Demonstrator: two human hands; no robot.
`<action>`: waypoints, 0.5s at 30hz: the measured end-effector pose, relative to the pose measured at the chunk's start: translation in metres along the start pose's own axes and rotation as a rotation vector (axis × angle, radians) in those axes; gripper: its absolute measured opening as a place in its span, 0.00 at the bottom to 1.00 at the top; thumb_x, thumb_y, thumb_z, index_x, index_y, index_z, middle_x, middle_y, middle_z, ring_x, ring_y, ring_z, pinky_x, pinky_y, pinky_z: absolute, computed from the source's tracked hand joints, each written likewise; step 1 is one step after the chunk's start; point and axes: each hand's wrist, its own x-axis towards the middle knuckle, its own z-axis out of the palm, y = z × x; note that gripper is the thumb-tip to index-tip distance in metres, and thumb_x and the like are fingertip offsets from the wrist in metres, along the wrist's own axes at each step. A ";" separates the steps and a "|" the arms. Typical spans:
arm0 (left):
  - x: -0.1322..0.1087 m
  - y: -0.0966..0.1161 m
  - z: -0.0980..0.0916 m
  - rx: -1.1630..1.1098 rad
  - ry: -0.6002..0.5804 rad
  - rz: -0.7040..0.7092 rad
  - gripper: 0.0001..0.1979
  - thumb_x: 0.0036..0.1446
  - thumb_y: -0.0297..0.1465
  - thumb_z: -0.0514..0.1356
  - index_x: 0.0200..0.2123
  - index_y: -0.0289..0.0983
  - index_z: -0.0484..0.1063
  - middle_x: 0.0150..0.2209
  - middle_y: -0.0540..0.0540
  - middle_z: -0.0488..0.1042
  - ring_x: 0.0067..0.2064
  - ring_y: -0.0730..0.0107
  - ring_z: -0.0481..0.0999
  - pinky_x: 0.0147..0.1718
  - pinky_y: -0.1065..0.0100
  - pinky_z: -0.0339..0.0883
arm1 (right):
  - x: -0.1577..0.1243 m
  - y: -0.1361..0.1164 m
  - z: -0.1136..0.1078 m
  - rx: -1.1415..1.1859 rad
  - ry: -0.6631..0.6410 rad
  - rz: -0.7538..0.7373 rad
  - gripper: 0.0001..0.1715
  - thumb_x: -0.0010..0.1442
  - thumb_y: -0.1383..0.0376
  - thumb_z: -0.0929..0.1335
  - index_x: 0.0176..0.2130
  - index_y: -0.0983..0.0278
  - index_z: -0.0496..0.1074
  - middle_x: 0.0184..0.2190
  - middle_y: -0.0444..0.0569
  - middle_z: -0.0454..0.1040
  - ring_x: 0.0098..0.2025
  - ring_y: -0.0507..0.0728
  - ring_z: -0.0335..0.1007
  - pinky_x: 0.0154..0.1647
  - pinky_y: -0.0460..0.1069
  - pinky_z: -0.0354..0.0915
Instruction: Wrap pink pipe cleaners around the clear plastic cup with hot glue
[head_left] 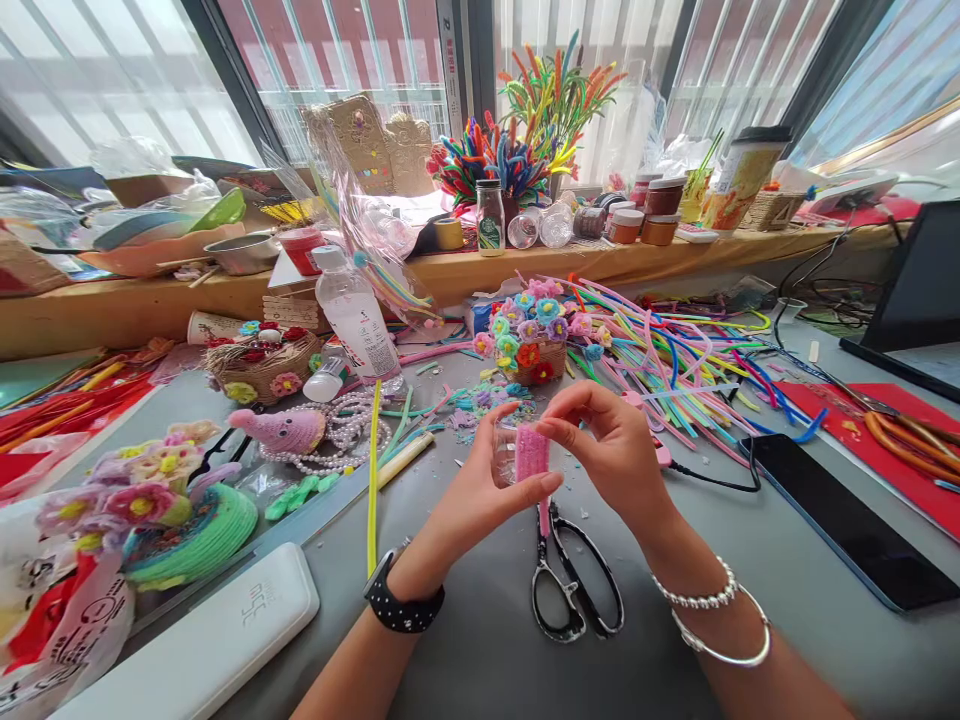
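Held in my left hand [469, 495] is a small clear cup [505, 455] with rows of pink pipe cleaner [533, 455] on its right side. My left fingers and thumb curve around it. At the upper edge of the pink rows, the thumb and fingertips of my right hand [619, 455] are pinched together against the pipe cleaner. A pink length shows below the cup, over the scissors [571, 592]. These lie on the table with their black handles toward me, the blades mostly hidden under my hands.
Left of my hands stand a water bottle [358, 320], a yellow pipe cleaner [373, 480] and a white power bank [225, 625]. A flower basket [544, 365] and piled colourful pipe cleaners [660, 345] lie behind. To the right are a phone [847, 520] and orange-handled pliers [904, 440].
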 end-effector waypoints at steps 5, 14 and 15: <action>0.000 -0.002 -0.001 0.020 -0.004 0.038 0.40 0.47 0.39 0.64 0.58 0.41 0.45 0.49 0.40 0.63 0.42 0.63 0.72 0.47 0.56 0.64 | 0.000 0.003 0.001 0.011 0.006 0.015 0.09 0.51 0.61 0.71 0.27 0.62 0.69 0.25 0.42 0.69 0.28 0.51 0.63 0.31 0.49 0.62; 0.001 -0.006 0.001 0.049 0.020 0.090 0.37 0.47 0.37 0.64 0.56 0.41 0.48 0.44 0.44 0.61 0.37 0.69 0.69 0.43 0.58 0.65 | 0.000 0.003 0.002 0.063 0.006 0.052 0.07 0.51 0.61 0.71 0.28 0.61 0.70 0.26 0.41 0.70 0.28 0.50 0.64 0.31 0.48 0.61; 0.001 -0.006 0.001 0.050 0.027 0.096 0.36 0.47 0.37 0.63 0.56 0.41 0.48 0.44 0.44 0.61 0.38 0.68 0.69 0.43 0.59 0.65 | 0.000 0.002 0.002 0.072 0.010 0.055 0.07 0.52 0.61 0.71 0.28 0.61 0.71 0.26 0.41 0.70 0.29 0.50 0.64 0.32 0.47 0.62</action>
